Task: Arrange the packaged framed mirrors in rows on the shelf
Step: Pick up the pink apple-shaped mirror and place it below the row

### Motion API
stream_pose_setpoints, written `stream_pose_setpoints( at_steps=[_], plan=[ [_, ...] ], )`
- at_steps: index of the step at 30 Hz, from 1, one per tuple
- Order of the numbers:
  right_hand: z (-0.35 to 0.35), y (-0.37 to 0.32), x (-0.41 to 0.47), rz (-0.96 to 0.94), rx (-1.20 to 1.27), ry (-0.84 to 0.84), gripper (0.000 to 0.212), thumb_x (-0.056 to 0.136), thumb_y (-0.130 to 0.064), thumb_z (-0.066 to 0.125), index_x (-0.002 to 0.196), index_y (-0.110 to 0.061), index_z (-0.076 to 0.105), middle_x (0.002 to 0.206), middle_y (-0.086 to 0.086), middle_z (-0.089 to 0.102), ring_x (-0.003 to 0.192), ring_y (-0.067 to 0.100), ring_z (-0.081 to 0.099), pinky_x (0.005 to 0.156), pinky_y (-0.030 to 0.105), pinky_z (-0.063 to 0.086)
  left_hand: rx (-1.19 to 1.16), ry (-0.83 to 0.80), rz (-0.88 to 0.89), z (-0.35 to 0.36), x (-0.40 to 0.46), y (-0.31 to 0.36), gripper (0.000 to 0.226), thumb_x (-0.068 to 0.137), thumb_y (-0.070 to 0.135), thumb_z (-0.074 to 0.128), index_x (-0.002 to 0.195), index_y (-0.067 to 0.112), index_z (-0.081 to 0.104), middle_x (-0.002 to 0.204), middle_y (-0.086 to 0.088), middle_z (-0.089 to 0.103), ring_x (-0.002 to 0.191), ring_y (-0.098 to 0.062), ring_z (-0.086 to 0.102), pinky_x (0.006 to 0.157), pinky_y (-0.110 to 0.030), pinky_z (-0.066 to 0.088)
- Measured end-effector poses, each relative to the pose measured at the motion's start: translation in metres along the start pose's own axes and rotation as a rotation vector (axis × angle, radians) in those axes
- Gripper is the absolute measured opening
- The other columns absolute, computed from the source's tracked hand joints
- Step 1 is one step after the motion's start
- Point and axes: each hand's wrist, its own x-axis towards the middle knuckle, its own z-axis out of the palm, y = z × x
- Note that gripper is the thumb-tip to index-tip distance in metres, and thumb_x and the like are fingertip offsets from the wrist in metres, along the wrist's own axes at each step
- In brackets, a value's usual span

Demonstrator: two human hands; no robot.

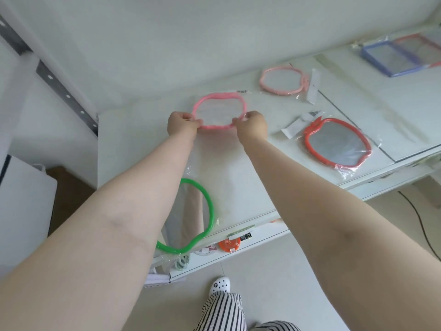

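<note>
Six packaged mirrors lie on the white shelf. Four are rounded: two pink, one red, one green. Two are rectangular: blue and red.

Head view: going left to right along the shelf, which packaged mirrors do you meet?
Green-framed mirror → pink-framed mirror, pinched by the left hand and right hand → pale pink-framed mirror → red-framed mirror → blue-framed mirror.
</note>
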Motion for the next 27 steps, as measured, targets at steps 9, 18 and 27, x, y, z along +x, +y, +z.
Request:
stream_pose_setpoints(
  at_steps=[9,18,27],
  plan=[
    [-0.108,-0.027,-0.079,0.137,0.472,-0.041,0.058,0.084,0.003,0.063,0.137,-0.005,0.043,0.071,0.007,0.058,0.055,0.019,0.057,0.061,0.021,0.055,-0.196,-0.351,-0.009,-0.02,-0.106,0.058,0.086,0.082,0.002,0.07,0.151,0.015,0.02,0.108,-0.006,0.056,0.079,-0.017,0.064,0.097,-0.026,0.048],
    [-0.205,-0.01,-0.136,0.145,0.324,0.056,0.04,0.078,0.006,0.064,0.117,0.0,0.06,0.083,0.016,0.066,0.051,0.018,0.065,0.07,0.034,0.061,-0.243,-0.62,-0.008,-0.003,-0.206,0.073,0.081,0.084,-0.004,0.065,0.15,0.004,0.018,0.109,-0.01,0.057,0.088,-0.013,0.061,0.078,-0.017,0.056],
    [-0.265,0.044,-0.222,0.243,0.478,0.286,0.069,0.085,0.0,0.068,0.145,-0.002,0.034,0.077,0.012,0.067,0.063,0.019,0.065,0.081,0.036,0.06,-0.168,-0.91,0.079,0.024,-0.284,0.072,0.069,0.084,-0.008,0.062,0.144,0.015,0.037,0.116,-0.001,0.059,0.091,-0.008,0.062,0.077,-0.019,0.057]
  ],
)
